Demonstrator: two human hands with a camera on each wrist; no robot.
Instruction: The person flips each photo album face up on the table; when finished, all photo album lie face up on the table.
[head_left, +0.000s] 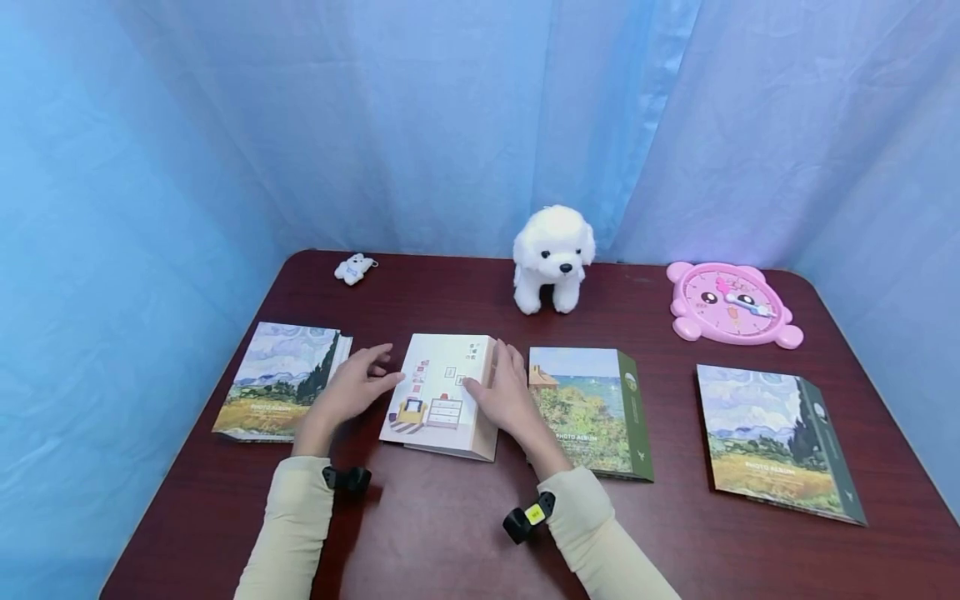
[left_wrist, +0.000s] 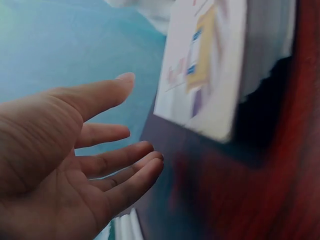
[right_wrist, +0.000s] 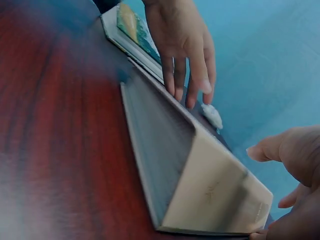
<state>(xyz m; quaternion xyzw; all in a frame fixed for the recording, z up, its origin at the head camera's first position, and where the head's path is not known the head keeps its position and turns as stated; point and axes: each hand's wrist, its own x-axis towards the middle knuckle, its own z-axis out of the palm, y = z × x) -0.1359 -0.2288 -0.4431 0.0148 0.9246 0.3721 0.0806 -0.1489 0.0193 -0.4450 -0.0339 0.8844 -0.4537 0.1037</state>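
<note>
The cream album (head_left: 438, 392) lies on the dark red table (head_left: 442, 525), left of the middle, between two other albums, and its cover with the drawn yellow armchair and chest of drawers looks up. Its pale spine is on the right side. The left hand (head_left: 351, 392) is just beside the left edge of this album; its thumb and fingers are apart from each other, and in the left wrist view there is a gap between them and the album, so this hand grips nothing. The right hand (head_left: 512, 398) is at the spine side, with the thumb over the cover and the fingers beyond the spine. In the right wrist view the thumb stands apart from the fingers and a little above the cover; if the fingertips touch the spine's lower corner, I cannot tell.

To the left, near the left hand, lies a landscape album (head_left: 281, 379). To the right of the cream album is a green-spined album (head_left: 588, 408), partly behind the right forearm, and farther right, well apart, lies a dark-spined album (head_left: 776, 442). At the back of the table stands a white plush dog (head_left: 555, 258); a small white plush toy (head_left: 352, 268) lies at the back left, and a pink toy clock (head_left: 731, 304) at the back right. Behind the table hangs a light blue curtain (head_left: 420, 125)
</note>
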